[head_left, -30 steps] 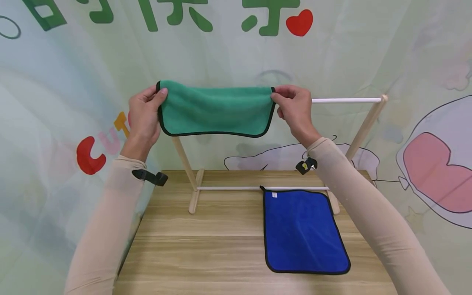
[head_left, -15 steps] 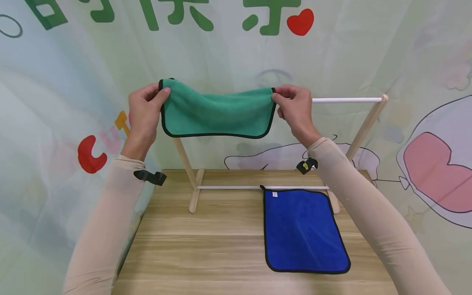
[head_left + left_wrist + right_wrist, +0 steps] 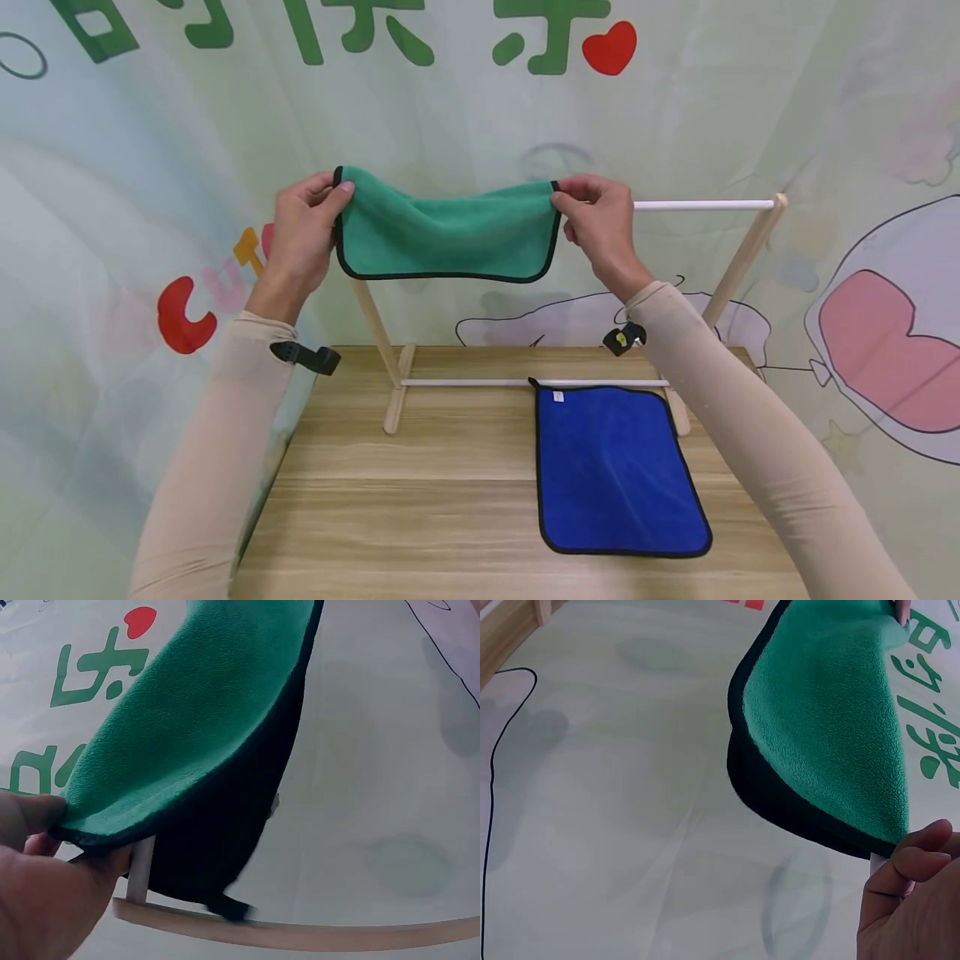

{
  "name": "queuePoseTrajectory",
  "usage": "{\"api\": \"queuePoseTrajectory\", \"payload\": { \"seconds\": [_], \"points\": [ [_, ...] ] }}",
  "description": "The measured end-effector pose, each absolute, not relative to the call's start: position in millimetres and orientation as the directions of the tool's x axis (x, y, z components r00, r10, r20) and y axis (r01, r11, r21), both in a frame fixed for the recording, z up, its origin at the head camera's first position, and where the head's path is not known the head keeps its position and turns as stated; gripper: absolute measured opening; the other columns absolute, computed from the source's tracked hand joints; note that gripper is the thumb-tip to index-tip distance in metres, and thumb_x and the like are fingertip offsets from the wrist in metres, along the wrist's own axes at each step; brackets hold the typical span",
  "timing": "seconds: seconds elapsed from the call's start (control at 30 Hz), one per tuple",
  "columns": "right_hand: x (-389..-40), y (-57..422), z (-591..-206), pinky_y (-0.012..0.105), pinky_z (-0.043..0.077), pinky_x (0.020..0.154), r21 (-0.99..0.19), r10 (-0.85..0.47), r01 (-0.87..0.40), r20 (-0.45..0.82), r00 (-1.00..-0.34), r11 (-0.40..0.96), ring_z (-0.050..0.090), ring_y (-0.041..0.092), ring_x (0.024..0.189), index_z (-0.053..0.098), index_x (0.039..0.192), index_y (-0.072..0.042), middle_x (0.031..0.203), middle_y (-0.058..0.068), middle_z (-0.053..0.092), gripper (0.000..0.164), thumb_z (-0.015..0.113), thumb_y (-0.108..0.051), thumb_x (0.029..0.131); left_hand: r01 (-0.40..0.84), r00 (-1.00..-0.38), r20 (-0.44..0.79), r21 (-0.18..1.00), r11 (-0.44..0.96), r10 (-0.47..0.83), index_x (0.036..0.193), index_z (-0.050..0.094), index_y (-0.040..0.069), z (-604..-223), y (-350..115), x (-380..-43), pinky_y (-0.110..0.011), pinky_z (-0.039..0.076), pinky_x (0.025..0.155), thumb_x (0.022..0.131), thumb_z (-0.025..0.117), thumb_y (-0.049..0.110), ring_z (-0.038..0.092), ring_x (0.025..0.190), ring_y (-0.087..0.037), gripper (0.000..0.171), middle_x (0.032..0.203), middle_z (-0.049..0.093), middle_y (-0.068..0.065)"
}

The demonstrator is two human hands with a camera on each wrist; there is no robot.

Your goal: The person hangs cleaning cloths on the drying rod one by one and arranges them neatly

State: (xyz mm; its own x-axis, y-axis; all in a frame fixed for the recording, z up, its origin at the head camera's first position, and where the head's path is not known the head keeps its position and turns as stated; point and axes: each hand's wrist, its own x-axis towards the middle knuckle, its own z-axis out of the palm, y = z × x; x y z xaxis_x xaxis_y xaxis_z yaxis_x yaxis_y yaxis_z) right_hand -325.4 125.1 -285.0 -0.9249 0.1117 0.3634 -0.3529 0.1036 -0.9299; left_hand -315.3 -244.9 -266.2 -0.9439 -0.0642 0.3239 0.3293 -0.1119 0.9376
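A green towel point(image 3: 450, 237) with black edging hangs folded at the upper rod of a drying rack, its top edge sagging in the middle. My left hand point(image 3: 302, 233) pinches its upper left corner between thumb and fingers. The upper right corner is pinched by my right hand point(image 3: 600, 225), close to the white upper rod point(image 3: 705, 205). In the left wrist view a dark rear layer point(image 3: 217, 847) of the towel hangs behind the green front, beside the rod's end. The towel hides the left stretch of the rod in the head view.
A blue towel point(image 3: 615, 471) with black edging lies flat on the wooden table point(image 3: 390, 517), its top edge at the rack's white lower rod point(image 3: 465, 382). Wooden rack legs point(image 3: 375, 329) stand at both sides. A printed cloth backdrop point(image 3: 450, 108) hangs behind.
My left hand has shifted slightly right with its towel corner, and the towel's top edge has gone from nearly straight to sagging. The right hand stays nearly in place.
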Motion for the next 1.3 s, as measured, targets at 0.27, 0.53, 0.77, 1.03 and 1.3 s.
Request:
{"api": "queuePoseTrajectory", "payload": {
  "seconds": [0.27, 0.53, 0.77, 1.03, 1.3],
  "points": [
    [-325, 124, -287, 0.020, 0.049, 0.054, -0.924, 0.133, -0.357, 0.374, -0.918, 0.136, 0.054, 0.012, 0.056, 0.080, 0.120, -0.002, 0.099, 0.008, 0.072, 0.019, 0.075, -0.014, 0.106, 0.353, -0.921, 0.344, 0.935, -0.019, -0.184, 0.112, 0.084, 0.005, -269, -253, -309, -0.024, 0.062, 0.077, 0.104, 0.079, 0.017, 0.069, 0.085, -0.017, 0.016, 0.099, 0.070, -0.004],
    [-323, 128, -287, 0.021, 0.049, 0.055, -0.904, 0.176, -0.388, 0.417, -0.892, 0.178, 0.055, 0.014, 0.058, 0.080, 0.120, -0.004, 0.090, 0.006, 0.071, 0.020, 0.076, -0.014, 0.104, 0.266, -0.940, 0.270, 0.963, 0.045, -0.211, 0.106, 0.085, 0.008, -277, -260, -305, -0.023, 0.063, 0.077, 0.102, 0.082, 0.021, 0.073, 0.087, -0.015, 0.013, 0.102, 0.073, -0.001],
    [-316, 129, -297, 0.024, 0.050, 0.054, -0.864, 0.177, -0.445, 0.489, -0.854, 0.236, 0.057, 0.019, 0.057, 0.077, 0.118, 0.000, 0.092, 0.008, 0.071, 0.020, 0.076, -0.016, 0.105, 0.171, -0.975, 0.186, 0.977, 0.128, -0.119, 0.125, 0.076, -0.001, -298, -261, -308, -0.024, 0.063, 0.083, 0.105, 0.078, 0.027, 0.076, 0.086, -0.011, 0.034, 0.097, 0.078, 0.006],
    [-313, 130, -324, 0.023, 0.052, 0.054, -0.852, 0.170, -0.472, 0.512, -0.842, 0.227, 0.060, 0.018, 0.055, 0.075, 0.117, -0.001, 0.103, 0.014, 0.076, 0.023, 0.077, -0.020, 0.106, 0.135, -0.984, 0.151, 0.980, 0.146, -0.099, 0.134, 0.072, -0.004, -319, -260, -315, -0.021, 0.063, 0.084, 0.106, 0.077, 0.030, 0.076, 0.088, -0.010, 0.044, 0.099, 0.078, 0.008],
    [-317, 138, -344, 0.024, 0.048, 0.058, -0.867, 0.106, -0.428, 0.465, -0.879, 0.253, 0.062, 0.016, 0.057, 0.082, 0.115, -0.001, 0.103, 0.017, 0.079, 0.024, 0.077, -0.023, 0.106, 0.160, -0.975, 0.181, 0.975, 0.154, -0.131, 0.133, 0.073, -0.004, -332, -262, -318, -0.020, 0.061, 0.083, 0.107, 0.076, 0.027, 0.074, 0.089, -0.011, 0.041, 0.101, 0.076, 0.006]
  ]
}}
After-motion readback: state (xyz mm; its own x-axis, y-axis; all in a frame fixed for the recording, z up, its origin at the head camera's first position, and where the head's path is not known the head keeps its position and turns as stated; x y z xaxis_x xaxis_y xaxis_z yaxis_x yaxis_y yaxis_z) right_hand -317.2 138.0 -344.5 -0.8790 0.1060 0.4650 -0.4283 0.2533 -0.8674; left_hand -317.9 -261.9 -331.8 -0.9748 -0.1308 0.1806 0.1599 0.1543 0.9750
